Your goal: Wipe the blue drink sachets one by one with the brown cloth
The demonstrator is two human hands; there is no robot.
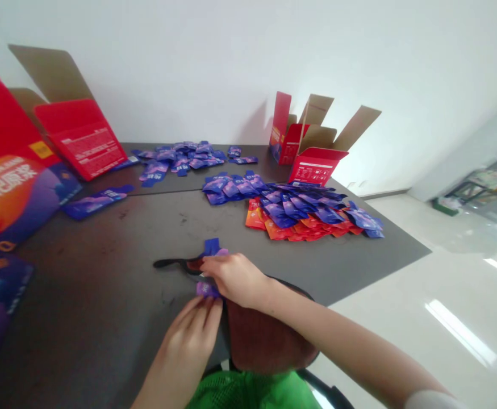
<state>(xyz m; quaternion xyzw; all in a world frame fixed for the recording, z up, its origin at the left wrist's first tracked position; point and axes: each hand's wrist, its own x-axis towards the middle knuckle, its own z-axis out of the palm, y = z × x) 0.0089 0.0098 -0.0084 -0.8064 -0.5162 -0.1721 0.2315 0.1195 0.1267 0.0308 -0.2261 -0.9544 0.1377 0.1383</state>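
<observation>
My right hand point(235, 278) is closed round a small stack of purple sachets point(211, 247) near the table's front edge, with the stack sticking out above and below my fingers. My left hand point(197, 332) touches the lower end of the same stack point(205, 289) with its fingertips pressed together. A black handled object point(174, 263) lies on the table right behind the stack, partly hidden by my right hand.
A heap of purple and orange sachets point(299, 213) lies at centre right, another purple pile point(180, 156) farther back. An open red carton point(312, 145) stands at the back right, larger red cartons point(78, 133) on the left. The dark table point(103, 318) ends at right over pale floor.
</observation>
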